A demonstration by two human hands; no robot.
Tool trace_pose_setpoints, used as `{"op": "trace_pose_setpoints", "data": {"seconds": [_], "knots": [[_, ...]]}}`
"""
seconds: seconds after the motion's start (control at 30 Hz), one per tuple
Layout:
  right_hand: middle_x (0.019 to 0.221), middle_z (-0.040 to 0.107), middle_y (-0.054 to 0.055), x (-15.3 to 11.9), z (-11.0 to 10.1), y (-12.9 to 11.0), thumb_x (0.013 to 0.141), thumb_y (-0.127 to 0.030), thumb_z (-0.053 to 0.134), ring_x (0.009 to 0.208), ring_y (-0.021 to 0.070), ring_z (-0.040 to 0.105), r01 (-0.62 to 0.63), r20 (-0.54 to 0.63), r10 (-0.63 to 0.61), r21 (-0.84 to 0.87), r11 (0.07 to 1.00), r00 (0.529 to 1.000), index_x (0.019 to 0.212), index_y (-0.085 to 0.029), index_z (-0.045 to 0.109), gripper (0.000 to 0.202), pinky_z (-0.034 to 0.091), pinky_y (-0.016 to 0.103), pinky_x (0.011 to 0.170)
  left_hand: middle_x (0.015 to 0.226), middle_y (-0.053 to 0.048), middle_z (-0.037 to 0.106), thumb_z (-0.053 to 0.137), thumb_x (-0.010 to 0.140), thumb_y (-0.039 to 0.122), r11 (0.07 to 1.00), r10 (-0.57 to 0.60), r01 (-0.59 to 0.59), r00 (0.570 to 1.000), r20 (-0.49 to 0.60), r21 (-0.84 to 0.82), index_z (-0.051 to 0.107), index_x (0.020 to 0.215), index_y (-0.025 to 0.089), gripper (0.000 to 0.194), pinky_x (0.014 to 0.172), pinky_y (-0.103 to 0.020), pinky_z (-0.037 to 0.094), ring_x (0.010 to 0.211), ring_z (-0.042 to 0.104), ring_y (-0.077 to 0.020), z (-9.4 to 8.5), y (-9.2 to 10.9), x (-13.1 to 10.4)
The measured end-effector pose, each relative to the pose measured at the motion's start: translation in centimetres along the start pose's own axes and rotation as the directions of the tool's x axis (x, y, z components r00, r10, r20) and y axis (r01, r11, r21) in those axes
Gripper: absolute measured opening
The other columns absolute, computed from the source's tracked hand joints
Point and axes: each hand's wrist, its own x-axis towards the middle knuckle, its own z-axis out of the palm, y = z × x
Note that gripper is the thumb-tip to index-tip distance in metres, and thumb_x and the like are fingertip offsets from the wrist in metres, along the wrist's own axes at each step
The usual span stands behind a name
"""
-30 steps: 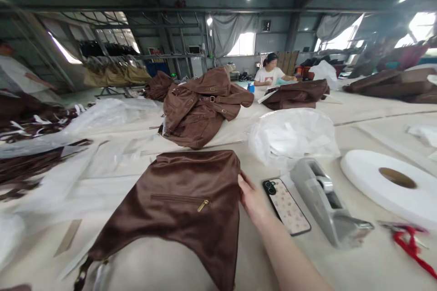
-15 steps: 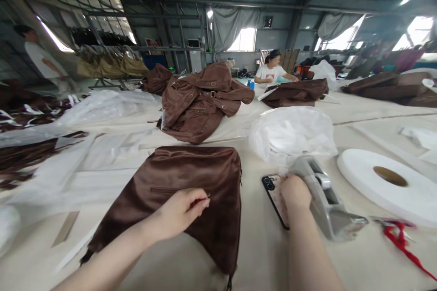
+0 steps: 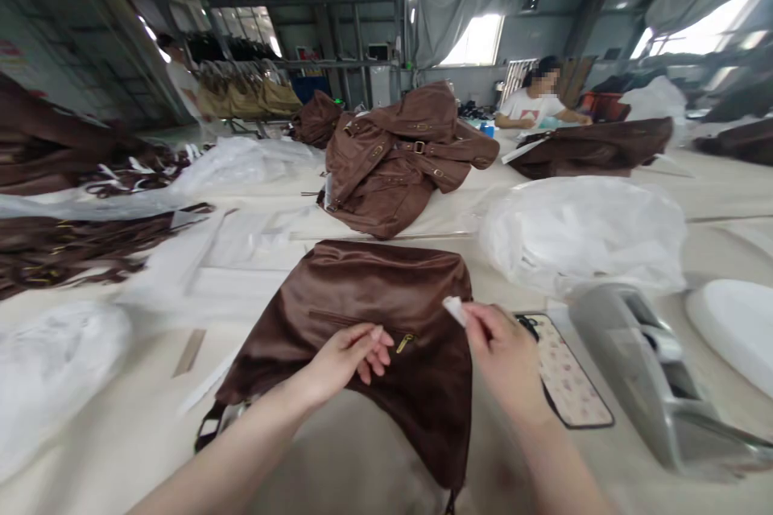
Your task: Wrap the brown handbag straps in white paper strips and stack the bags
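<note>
A dark brown, smooth leather-look bag lies flat on a pale, cloth-coloured bench directly before a worker, its curved edge turned toward the worker and a brass-coloured zip pull showing on its upper face. The worker's hands are apart: the right hand pinches a small white scrap between thumb and forefinger over the bag's right side, while the left hand, loosely curled, is beside the zip pull; whether it grips anything, one cannot tell. Just right of the right hand lies a phone in a pale patterned case with a black rim, then a grey tape dispenser and, at the edge, a thick white disc-shaped roll. Beyond the bag sit a heap of buckled brown bags and a bulging translucent plastic sack; dark brown straps spread at far left. In the background, a co-worker in a white printed shirt is behind more brown goods, and tan bags hang from a rack.
</note>
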Motion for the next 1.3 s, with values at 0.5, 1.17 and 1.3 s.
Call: {"op": "trace_pose_setpoints", "data": {"seconds": [0.5,1.17,1.3], "knots": [[0.088,0.07,0.004,0.8,4.8,-6.2,0.087,-0.022,0.047,0.079,0.0181,0.066,-0.101,0.423,0.067,0.057,0.993,0.903,0.099,-0.021,0.061,0.019,0.048,0.028,0.07,0.068,-0.002,0.062,0.067,0.071,0.047,0.967,-0.092,0.079,0.995,-0.04,-0.242,0.054,0.088,0.013,0.04,0.043,-0.019,0.045,0.054,0.062,-0.0127,-0.2,-2.0,1.7],[0.069,0.068,0.005,-0.8,6.4,-4.7,0.079,-0.023,0.051,0.067,0.0196,0.064,-0.061,0.597,0.196,-0.239,0.969,0.778,0.066,-0.021,0.062,0.017,0.036,0.029,0.057,0.067,-0.003,0.067,0.049,0.081,0.023,0.995,0.017,-0.012,0.998,-0.055,0.096,0.056,0.084,0.015,0.011,0.05,-0.019,0.047,0.057,0.063,-0.0119,-0.2,-3.1,2.2],[0.068,0.068,0.005,-1.0,6.8,-4.8,0.081,-0.022,0.05,0.066,0.0183,0.063,-0.036,0.601,0.134,-0.172,0.984,0.788,0.068,-0.02,0.063,0.018,0.035,0.028,0.058,0.056,0.001,0.062,0.05,0.073,0.015,0.964,0.078,-0.068,0.997,-0.027,0.255,0.058,0.076,0.015,0.008,0.048,-0.017,0.042,0.051,0.057,-0.0094,-0.3,-3.1,2.1]]}}
